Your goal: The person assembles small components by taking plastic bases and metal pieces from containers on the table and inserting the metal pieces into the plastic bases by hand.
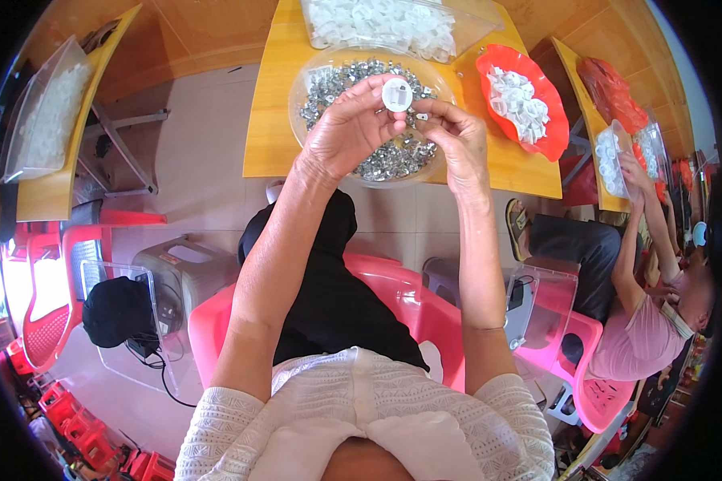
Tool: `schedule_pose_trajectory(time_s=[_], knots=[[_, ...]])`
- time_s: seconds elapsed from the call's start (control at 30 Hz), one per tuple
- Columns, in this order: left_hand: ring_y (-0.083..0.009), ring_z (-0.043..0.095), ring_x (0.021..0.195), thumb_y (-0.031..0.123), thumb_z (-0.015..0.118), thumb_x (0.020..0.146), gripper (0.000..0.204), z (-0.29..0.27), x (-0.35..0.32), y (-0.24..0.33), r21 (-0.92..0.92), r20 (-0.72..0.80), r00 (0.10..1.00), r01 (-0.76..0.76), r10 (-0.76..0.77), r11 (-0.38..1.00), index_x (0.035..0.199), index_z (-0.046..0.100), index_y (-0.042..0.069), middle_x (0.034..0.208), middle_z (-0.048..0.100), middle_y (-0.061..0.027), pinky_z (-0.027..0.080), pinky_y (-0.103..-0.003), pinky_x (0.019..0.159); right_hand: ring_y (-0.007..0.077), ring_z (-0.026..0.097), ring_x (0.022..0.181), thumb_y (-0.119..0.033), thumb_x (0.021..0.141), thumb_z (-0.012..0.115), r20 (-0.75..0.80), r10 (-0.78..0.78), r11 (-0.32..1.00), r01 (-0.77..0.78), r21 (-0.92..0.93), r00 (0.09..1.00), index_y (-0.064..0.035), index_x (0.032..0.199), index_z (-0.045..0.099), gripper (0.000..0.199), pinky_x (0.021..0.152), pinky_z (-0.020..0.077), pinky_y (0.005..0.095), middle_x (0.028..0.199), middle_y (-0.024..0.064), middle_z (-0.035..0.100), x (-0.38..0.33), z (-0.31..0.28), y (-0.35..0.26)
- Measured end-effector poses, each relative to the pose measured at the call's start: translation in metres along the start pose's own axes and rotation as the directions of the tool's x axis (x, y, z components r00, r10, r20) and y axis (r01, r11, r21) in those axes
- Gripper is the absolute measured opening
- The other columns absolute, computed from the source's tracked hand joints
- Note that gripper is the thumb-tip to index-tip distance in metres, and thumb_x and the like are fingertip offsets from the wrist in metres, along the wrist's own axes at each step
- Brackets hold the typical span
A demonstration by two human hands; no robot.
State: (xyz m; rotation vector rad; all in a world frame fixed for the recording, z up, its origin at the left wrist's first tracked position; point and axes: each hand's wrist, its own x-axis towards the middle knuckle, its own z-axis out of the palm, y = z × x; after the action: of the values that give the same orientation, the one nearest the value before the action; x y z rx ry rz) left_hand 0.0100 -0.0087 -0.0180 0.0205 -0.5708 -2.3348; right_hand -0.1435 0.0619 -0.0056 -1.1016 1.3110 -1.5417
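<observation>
Forearms (pixel 277 248) are reaching out past my black trousers (pixel 341 321) and the pink chair (pixel 385 280) I am sitting on, so both hands are meeting above the counter (pixel 271 120), close to the parts. The fingers of my left hand (pixel 349 128) are holding a round white piece (pixel 397 94), thumb and index closing on its rim, so its flat face is turning toward my eyes; I am guessing this grip is leaving the greyish middle clear to see. The fingers of my right hand (pixel 461 140) are hovering at the piece's right edge, bent almost together; whether they are pinching something tiny or nothing, I cannot tell. Underneath, a clear round basin (pixel 297 100) is holding shiny metal parts (pixel 401 156), probably standing nearest me because such small bits are easiest to pick up from close by, and its wall is keeping them from scattering. Just beyond its right side, a red scalloped dish (pixel 560 144) is carrying white pieces (pixel 521 108), handy for my right hand, while a clear tub (pixel 475 30) is holding a bigger heap at the counter's far side, perhaps as stock. Farther off to the right, a co-worker's hand (pixel 638 172) is reaching to another container.
</observation>
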Motion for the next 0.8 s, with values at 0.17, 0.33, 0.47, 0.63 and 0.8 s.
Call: schedule_pose_trajectory(time_s=[0.17,0.33,0.47,0.63,0.8], knots=[[-0.0168,0.058,0.079,0.012,0.052,0.085,0.028,-0.001,-0.001,0.0,0.003,-0.008,1.0,0.001,-0.001,1.0,0.11,0.049,0.0,0.092,0.057,-0.008,0.051,-0.031,0.074,0.0062,0.057,0.064,0.009,0.07,0.059,-0.009,0.034,0.999,-0.034,0.034,0.999,0.0042,0.086,0.063,0.017,0.06,0.0446,0.0178,0.068,0.0034,0.062,-0.002,0.002,-0.002],[-0.0163,0.057,0.079,0.013,0.053,0.085,0.028,0.001,0.0,-0.001,0.028,0.009,1.0,0.007,-0.007,1.0,0.11,0.05,0.0,0.092,0.057,-0.0076,0.05,-0.03,0.073,0.0087,0.059,0.066,0.01,0.07,0.061,-0.032,-0.002,1.0,0.003,0.026,0.999,0.0055,0.084,0.062,0.015,0.06,0.0467,0.0197,0.078,0.0049,0.061,-0.001,0.002,-0.001],[-0.0158,0.057,0.08,0.014,0.053,0.085,0.027,0.001,0.0,-0.001,0.036,0.016,1.0,0.017,-0.018,0.999,0.109,0.051,0.0,0.092,0.057,-0.0069,0.05,-0.03,0.073,0.0104,0.06,0.069,0.01,0.071,0.062,-0.091,-0.099,0.994,0.103,0.034,0.991,0.0061,0.084,0.062,0.013,0.064,0.0494,0.0211,0.087,0.0056,0.058,-0.003,0.007,-0.014],[-0.0148,0.056,0.08,0.016,0.054,0.085,0.027,0.003,0.001,-0.002,0.061,0.04,0.999,0.032,-0.035,0.998,0.108,0.051,0.001,0.093,0.057,-0.0063,0.049,-0.029,0.073,0.0099,0.059,0.072,0.011,0.071,0.063,-0.104,-0.246,0.969,0.241,-0.062,0.964,0.0048,0.084,0.063,0.014,0.066,0.0498,0.0203,0.085,0.0058,0.059,-0.007,0.005,-0.029],[-0.0138,0.057,0.08,0.017,0.055,0.085,0.027,-0.001,0.001,-0.005,0.089,0.023,0.998,0.049,-0.052,0.995,0.107,0.052,0.003,0.093,0.058,-0.0055,0.049,-0.028,0.073,0.0103,0.059,0.073,0.012,0.07,0.064,-0.065,-0.349,0.937,0.346,-0.056,0.935,0.0053,0.084,0.062,0.015,0.066,0.0495,0.0205,0.086,0.0063,0.057,-0.015,0.018,-0.035]])
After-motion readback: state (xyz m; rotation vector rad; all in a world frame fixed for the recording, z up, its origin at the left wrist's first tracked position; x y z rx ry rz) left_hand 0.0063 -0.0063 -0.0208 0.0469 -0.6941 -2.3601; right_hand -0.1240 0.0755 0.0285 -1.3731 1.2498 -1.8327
